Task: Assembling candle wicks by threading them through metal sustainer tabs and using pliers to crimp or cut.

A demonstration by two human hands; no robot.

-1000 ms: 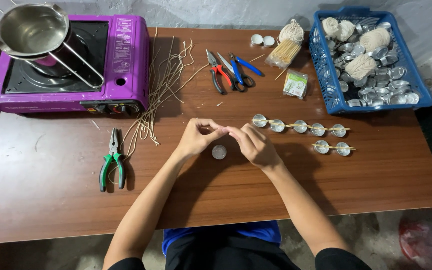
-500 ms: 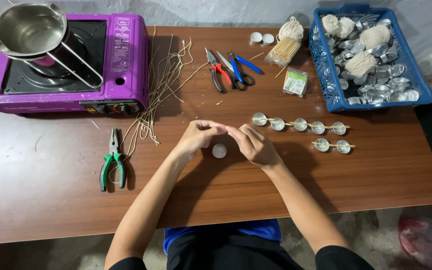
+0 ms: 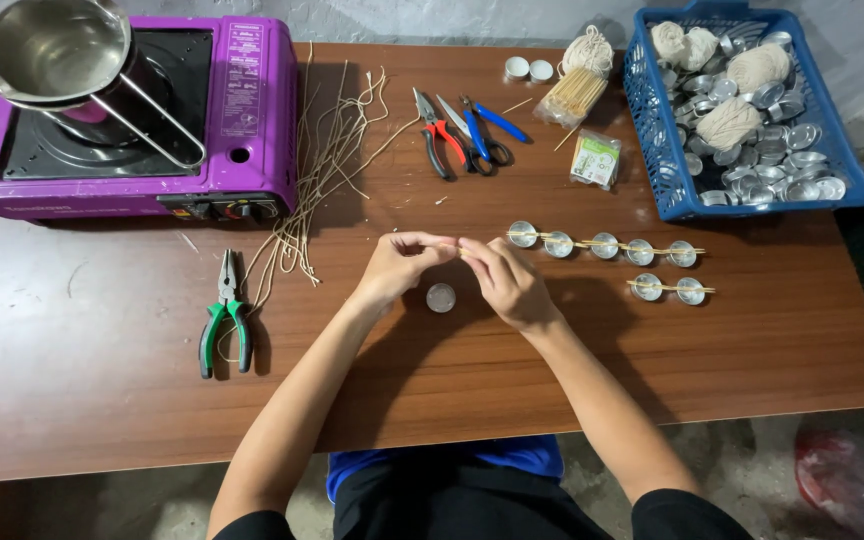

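Head view, looking down on a brown wooden table (image 3: 102,340). The left hand (image 3: 397,268) and right hand (image 3: 504,282) meet fingertip to fingertip, together pinching a thin pale stick (image 3: 452,246). It is held just above a small round silver metal cup (image 3: 440,297) standing on the table between the wrists.

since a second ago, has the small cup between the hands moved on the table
No. The cup sits at the same spot relative to the green pliers and the row of cups; only the camera view shifted slightly.
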